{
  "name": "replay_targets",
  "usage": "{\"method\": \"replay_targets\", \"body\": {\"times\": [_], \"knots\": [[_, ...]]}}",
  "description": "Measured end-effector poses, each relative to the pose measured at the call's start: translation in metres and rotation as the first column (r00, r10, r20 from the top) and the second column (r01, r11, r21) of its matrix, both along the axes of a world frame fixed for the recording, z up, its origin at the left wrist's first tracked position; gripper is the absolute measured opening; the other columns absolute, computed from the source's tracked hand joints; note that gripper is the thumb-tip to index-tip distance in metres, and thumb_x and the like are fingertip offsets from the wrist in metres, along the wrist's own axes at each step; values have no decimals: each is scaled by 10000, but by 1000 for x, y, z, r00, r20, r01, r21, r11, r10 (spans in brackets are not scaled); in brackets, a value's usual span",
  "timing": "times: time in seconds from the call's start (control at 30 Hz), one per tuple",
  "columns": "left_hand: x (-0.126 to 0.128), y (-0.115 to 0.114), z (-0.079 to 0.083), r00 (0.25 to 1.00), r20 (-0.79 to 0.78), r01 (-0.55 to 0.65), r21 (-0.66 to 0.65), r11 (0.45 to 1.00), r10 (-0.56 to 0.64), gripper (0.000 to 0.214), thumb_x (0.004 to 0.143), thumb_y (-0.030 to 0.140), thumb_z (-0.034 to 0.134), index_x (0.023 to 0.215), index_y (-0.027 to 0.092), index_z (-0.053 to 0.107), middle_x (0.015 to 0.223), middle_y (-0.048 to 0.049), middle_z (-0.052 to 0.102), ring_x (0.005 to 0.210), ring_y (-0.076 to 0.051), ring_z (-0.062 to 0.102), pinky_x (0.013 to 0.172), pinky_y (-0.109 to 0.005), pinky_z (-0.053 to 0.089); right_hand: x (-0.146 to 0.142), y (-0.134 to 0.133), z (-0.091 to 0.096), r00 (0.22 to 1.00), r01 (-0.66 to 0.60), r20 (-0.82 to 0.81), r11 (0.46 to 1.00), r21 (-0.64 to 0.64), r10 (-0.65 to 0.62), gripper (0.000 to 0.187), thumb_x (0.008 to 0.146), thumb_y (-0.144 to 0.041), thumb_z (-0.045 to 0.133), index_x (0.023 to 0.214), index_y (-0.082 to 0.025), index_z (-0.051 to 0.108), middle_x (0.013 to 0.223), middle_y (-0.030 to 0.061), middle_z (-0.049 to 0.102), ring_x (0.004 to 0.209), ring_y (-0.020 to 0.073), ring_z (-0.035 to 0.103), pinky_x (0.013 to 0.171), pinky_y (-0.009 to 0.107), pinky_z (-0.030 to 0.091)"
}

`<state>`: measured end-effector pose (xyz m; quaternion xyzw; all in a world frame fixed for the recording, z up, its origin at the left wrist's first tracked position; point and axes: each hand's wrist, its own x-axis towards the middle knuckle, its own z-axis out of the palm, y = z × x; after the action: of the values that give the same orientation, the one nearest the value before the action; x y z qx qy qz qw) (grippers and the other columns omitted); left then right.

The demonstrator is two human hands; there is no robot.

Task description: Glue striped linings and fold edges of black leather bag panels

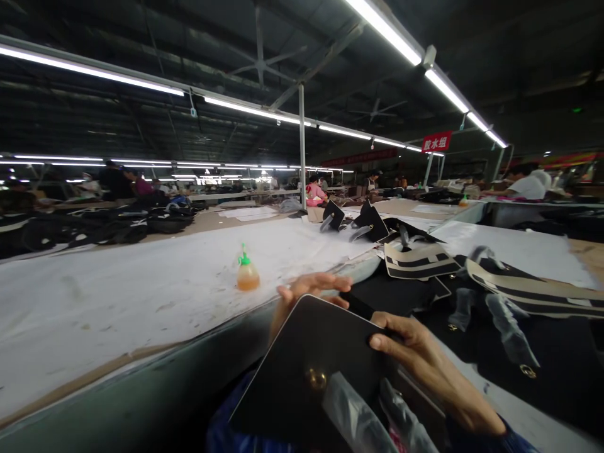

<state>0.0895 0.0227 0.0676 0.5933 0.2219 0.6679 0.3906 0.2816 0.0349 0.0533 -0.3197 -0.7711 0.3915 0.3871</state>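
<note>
A black bag panel (306,358) with a pale edge and a brass-coloured metal fitting (316,379) is tilted up close to me. Handles wrapped in clear plastic (353,412) hang at its lower part. My right hand (410,346) grips the panel's right edge, thumb on the near face; its other fingers are partly hidden. Behind the top corner is my left hand (314,286), its fingers stretched out to the right and its palm partly covered by the panel. Near those fingertips a black strip (358,306) shows; I cannot tell whether they touch it.
A squeeze bottle (248,277) with a green top and amber liquid stands on the white-covered table (117,302). More black panels (533,365) with plastic-wrapped handles and beige-striped pieces (419,261) lie at the right. A metal post (302,145) rises beyond. Other people work farther back.
</note>
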Motion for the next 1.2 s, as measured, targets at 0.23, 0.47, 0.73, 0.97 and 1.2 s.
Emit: {"method": "replay_targets", "body": {"times": [0.23, 0.47, 0.73, 0.97, 1.2], "knots": [[-58, -16, -19, 955, -297, 6, -28, 1000, -14, 558, 883, 595, 594, 1277, 200, 583, 1160, -131, 739, 1083, -272, 693, 946, -387, 534, 20, 4, 3, 964, 136, 197, 969, 206, -178, 351, 885, -506, 613, 716, -200, 642, 640, -14, 585, 586, 127, 523, 511, 227, 371], [-45, -21, -22, 666, -558, -449, 230, 863, 495, 217, 995, 293, 469, 877, 197, 625, 672, 32, 637, 594, -111, 610, 591, -192, 464, -7, -1, 3, 942, 89, 246, 876, 473, -229, 288, 979, -439, 499, 978, -211, 676, 840, 37, 702, 729, 158, 655, 624, 250, 470], [-30, -25, -39, 537, -526, -532, 396, 748, 660, 212, 975, 315, 492, 818, 231, 607, 583, 61, 645, 445, -98, 598, 488, -171, 437, -35, 11, -18, 923, 79, 186, 639, 765, -336, 418, 994, -523, 423, 935, -187, 665, 694, 17, 664, 580, 118, 594, 530, 238, 372], [-73, -4, -67, 497, -506, -593, 395, 702, 705, 193, 903, 393, 591, 799, 257, 679, 670, 9, 741, 549, -196, 680, 509, -238, 515, 43, -3, -23, 908, 75, 302, 824, 562, -289, 511, 917, -650, 460, 913, -197, 696, 661, 18, 668, 554, 116, 589, 527, 226, 389], [-31, -4, -66, 729, -573, -421, 56, 905, 374, 322, 949, 479, 495, 852, 213, 648, 593, 23, 652, 509, -140, 609, 499, -203, 474, 116, -48, -27, 872, 255, 352, 929, 270, -341, 412, 940, -529, 534, 731, -207, 684, 569, -32, 585, 479, 88, 493, 458, 199, 353]]}}
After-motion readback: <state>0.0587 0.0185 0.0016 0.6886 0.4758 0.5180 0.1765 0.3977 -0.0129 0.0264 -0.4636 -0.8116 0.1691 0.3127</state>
